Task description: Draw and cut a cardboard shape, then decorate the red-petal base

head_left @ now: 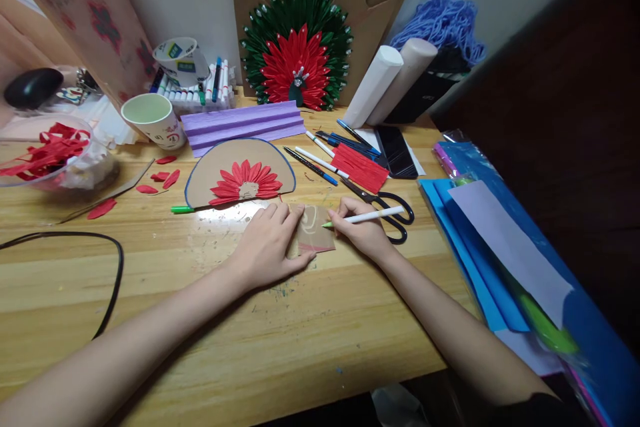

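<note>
My right hand (364, 230) grips a white marker pen (380, 215), its green tip against a small brown cardboard piece (320, 235). Pale curved lines show on that piece, along with a reddish strip near its lower edge. Fingers outstretched and thumb apart, my left hand (273, 240) lies flat, holding the cardboard's left side down. Just beyond is a half-round cardboard fan shape (210, 177) with a blue outline and red paper petals (245, 180). A green pen cap (181, 209) lies at its lower left corner. Black-handled scissors (400, 203) rest beside my right hand.
Several pens (313, 167), red crepe paper (363, 167) and a phone (397, 152) lie behind my hands. Purple folded paper (245, 125), a paper cup (153, 121) and a peacock-like paper piece (300, 60) stand further back. Blue folders (450, 233) line the right; a black cable (120, 260) curves left.
</note>
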`<act>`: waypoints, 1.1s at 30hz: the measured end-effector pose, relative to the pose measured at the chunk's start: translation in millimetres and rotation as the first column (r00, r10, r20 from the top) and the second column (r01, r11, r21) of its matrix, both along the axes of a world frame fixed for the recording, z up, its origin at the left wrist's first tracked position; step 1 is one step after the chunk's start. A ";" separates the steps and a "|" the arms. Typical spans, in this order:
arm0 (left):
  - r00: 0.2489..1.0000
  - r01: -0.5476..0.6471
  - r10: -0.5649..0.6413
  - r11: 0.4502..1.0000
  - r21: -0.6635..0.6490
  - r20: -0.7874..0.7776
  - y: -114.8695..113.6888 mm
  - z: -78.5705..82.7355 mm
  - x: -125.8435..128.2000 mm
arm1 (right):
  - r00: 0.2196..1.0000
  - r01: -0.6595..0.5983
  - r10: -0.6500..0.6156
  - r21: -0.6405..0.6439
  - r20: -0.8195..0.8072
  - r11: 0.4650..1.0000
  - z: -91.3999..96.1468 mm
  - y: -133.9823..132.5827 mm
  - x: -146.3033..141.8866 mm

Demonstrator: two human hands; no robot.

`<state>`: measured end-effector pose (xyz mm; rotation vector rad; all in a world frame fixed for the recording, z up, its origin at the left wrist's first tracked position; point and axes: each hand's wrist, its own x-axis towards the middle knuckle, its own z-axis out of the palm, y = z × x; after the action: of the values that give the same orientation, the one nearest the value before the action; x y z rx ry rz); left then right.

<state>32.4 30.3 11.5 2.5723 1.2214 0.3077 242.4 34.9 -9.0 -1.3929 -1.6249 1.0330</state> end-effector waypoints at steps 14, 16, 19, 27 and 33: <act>1.000 0.003 -0.003 1.000 0.006 -0.012 -0.8 -1.2 -0.3 | 0.999 0.010 -0.011 0.027 0.049 1.000 1.0 3.1 3.8; 1.000 0.002 -0.002 1.000 0.002 -0.011 -0.9 -0.9 -0.3 | 1.000 0.016 -0.016 -0.004 0.009 1.000 1.5 3.3 3.1; 1.000 -0.001 0.001 1.000 -0.003 -0.007 -0.7 -0.1 0.0 | 1.000 -0.007 0.007 -0.009 0.027 1.000 3.3 3.5 2.0; 1.000 0.001 -0.001 1.000 -0.001 0.000 0.0 0.2 0.4 | 0.999 0.035 -0.035 -0.001 -0.020 0.999 2.2 4.6 5.5; 1.000 -0.003 0.003 1.000 0.008 -0.007 -0.3 0.2 0.4 | 0.998 0.060 -0.060 0.032 -0.005 0.998 3.5 3.0 -0.8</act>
<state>32.8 30.0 11.6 2.5807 1.2286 0.3043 241.6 37.9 -5.5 -1.4087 -1.5802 0.9706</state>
